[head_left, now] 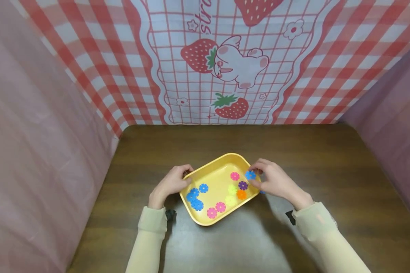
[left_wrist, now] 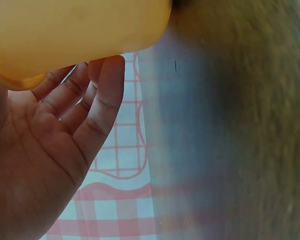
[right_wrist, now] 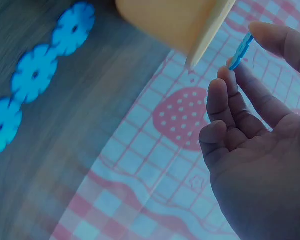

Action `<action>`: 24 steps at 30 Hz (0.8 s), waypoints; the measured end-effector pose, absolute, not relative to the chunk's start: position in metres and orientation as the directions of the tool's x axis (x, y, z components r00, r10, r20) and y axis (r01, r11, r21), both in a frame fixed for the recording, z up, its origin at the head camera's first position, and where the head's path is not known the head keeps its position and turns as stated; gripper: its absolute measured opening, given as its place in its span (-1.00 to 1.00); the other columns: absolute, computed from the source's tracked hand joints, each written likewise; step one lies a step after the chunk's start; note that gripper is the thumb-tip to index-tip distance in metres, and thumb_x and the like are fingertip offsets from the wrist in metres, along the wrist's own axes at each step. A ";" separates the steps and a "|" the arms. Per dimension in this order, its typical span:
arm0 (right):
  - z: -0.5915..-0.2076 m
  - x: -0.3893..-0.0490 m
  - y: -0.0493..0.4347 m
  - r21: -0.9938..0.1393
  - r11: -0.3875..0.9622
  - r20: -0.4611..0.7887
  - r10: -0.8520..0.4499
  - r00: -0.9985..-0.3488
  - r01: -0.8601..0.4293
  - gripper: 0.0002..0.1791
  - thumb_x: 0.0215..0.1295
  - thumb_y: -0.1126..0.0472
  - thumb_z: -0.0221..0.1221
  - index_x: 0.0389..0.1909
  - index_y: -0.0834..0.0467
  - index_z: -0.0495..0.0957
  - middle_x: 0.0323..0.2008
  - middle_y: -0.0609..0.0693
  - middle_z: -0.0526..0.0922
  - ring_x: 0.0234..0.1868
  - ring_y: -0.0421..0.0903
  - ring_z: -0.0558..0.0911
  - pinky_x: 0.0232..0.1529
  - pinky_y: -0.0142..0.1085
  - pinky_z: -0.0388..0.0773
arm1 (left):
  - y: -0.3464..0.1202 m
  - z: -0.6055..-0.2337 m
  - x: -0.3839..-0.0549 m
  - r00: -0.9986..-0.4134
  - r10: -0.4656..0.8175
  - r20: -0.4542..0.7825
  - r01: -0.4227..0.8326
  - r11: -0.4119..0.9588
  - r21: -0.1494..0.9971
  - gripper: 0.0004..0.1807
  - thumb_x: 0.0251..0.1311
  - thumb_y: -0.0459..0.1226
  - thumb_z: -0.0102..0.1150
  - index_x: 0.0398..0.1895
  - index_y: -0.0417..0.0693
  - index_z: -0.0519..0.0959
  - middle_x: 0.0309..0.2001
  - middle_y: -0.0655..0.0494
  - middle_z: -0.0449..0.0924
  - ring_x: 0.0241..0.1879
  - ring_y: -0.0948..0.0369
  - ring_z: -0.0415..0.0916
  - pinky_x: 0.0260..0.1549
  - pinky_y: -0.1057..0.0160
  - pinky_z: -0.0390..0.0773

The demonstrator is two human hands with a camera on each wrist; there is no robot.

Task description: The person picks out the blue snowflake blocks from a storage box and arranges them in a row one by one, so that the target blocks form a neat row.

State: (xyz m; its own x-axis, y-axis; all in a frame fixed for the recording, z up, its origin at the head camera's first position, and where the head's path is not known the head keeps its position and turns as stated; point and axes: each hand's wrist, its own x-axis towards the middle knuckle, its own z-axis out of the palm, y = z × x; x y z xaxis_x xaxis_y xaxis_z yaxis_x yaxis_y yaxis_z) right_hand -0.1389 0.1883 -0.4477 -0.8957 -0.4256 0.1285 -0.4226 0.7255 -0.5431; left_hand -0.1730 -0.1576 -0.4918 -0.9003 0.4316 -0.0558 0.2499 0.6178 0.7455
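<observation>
A yellow tray (head_left: 210, 170) stands at an angle on the table. My left hand (head_left: 172, 182) grips its left rim, thumb on the inner side, and in the left wrist view the fingers lie against the tray's outer wall (left_wrist: 90, 30). Between thumb and fingertips my right hand (head_left: 276, 182) pinches a blue snowflake disc (right_wrist: 241, 51) over the tray's right edge. Inside lie several blue discs (head_left: 197, 204), pink discs (head_left: 220, 207), yellow-green discs (head_left: 230, 200), an orange disc (head_left: 241, 194) and a purple disc (head_left: 243, 185).
A row of blue discs (right_wrist: 35, 74) lies on the table outside the tray, mostly hidden by my right hand in the head view. The brown wooden table (head_left: 157, 144) meets a strawberry-print cloth (head_left: 225, 83) behind. Pink curtains (head_left: 48, 132) hang at both sides.
</observation>
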 end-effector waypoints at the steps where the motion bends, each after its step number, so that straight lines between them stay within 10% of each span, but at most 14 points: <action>1: -0.447 -0.137 0.192 -0.545 0.728 0.129 -0.417 -0.900 -0.416 -0.63 0.04 0.23 0.47 -0.12 0.22 0.66 -0.27 -0.04 0.57 -0.26 0.00 0.54 -0.19 -0.09 0.61 | -0.158 -0.492 -0.172 -0.900 0.433 -0.050 0.255 0.617 0.745 -0.86 0.16 -0.43 0.20 -0.21 -0.16 0.61 -0.42 0.11 0.54 -0.44 0.20 0.44 -0.39 0.24 0.50; 24: -0.451 -0.112 0.271 -0.416 0.783 0.334 -0.341 -0.879 -0.462 -0.67 -0.08 0.24 0.52 -0.25 0.14 0.67 -0.35 -0.17 0.53 -0.34 -0.20 0.46 -0.36 -0.24 0.49 | -0.159 -0.490 -0.165 -0.884 0.466 0.047 0.349 0.587 0.730 -0.87 0.11 -0.41 0.16 -0.26 -0.18 0.59 -0.47 0.16 0.50 -0.50 0.27 0.39 -0.48 0.29 0.46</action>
